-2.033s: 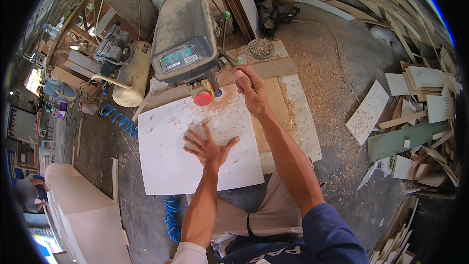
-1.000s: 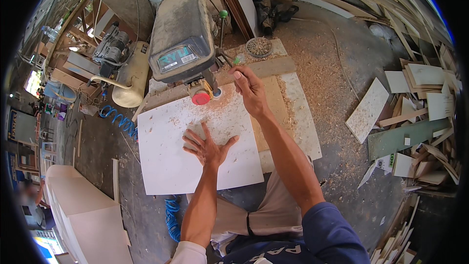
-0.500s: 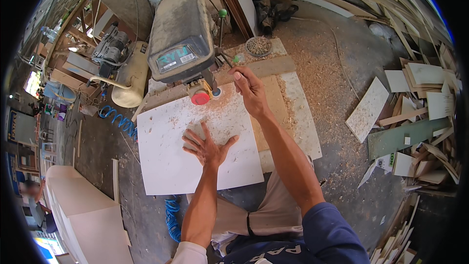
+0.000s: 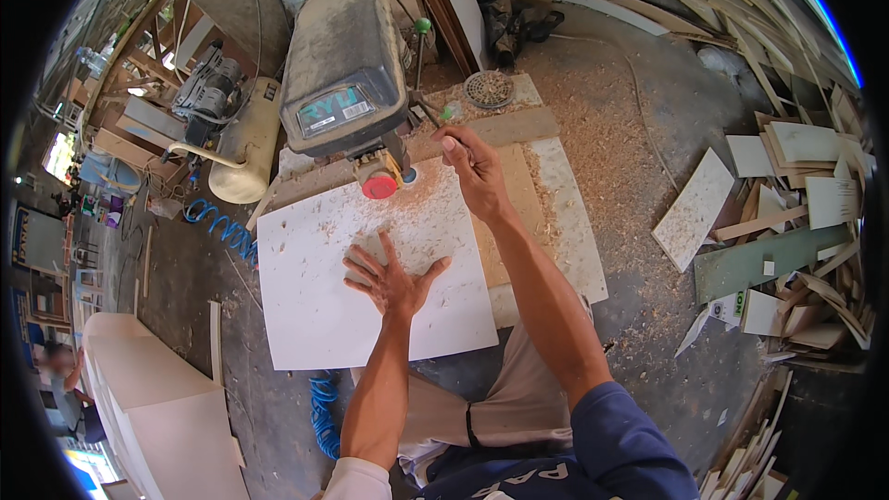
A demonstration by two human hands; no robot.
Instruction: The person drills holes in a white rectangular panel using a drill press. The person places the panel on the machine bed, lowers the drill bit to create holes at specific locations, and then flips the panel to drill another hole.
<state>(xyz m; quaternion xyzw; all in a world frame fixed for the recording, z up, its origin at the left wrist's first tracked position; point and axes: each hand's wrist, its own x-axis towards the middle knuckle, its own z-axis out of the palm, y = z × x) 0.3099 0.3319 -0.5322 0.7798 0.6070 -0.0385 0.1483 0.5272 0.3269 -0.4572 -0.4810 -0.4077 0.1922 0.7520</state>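
My left hand (image 4: 394, 282) lies flat with fingers spread on a white board (image 4: 444, 315), pressing on its middle. The board rests on the work table under a dusty drill press (image 4: 343, 56). My right hand (image 4: 474, 171) is closed round a feed lever (image 4: 428, 113) at the machine's right side; the fingers cover the lever's end. A red button (image 4: 379, 186) sits at the front of the press, beside the lowered spindle (image 4: 408, 174). Around the spindle, wood shavings (image 4: 431, 196) are scattered over the board. Where the tool meets the board cannot be made out clearly.
A wooden fence strip (image 4: 519, 127) crosses behind the board. An air compressor (image 4: 245, 148) and a coiled blue hose (image 4: 324, 417) are on the left. Board offcuts (image 4: 796, 259) are heaped at right. A person (image 4: 65, 380) is at the far left.
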